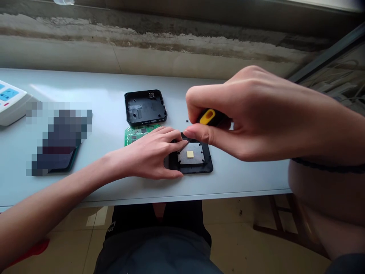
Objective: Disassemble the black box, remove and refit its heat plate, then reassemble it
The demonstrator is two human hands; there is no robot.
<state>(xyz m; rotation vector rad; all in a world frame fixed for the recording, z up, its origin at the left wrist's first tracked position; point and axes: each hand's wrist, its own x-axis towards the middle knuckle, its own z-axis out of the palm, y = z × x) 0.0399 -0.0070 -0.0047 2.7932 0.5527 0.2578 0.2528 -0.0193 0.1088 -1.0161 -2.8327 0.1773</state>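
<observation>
From the head view, your left hand [151, 154] lies flat with fingers spread on the near black case half [190, 159], which sits on the white worktop [245, 179] and carries a metal plate with a small yellow pad. Your right hand [242, 114] pinches a yellow-and-black screwdriver [209, 117] just above that half's far edge. Behind lie a green circuit board [136, 134] and another black case shell [145, 107]; no writing is readable.

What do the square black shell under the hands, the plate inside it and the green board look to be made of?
Black shell: matte moulded plastic, judging by its rounded corners and dull sheen. Plate inside it: probably bare metal, grey with a flat, brushed look, with a small yellow pad on it. Green board: printed circuit board, glossy green with small chips.
</observation>
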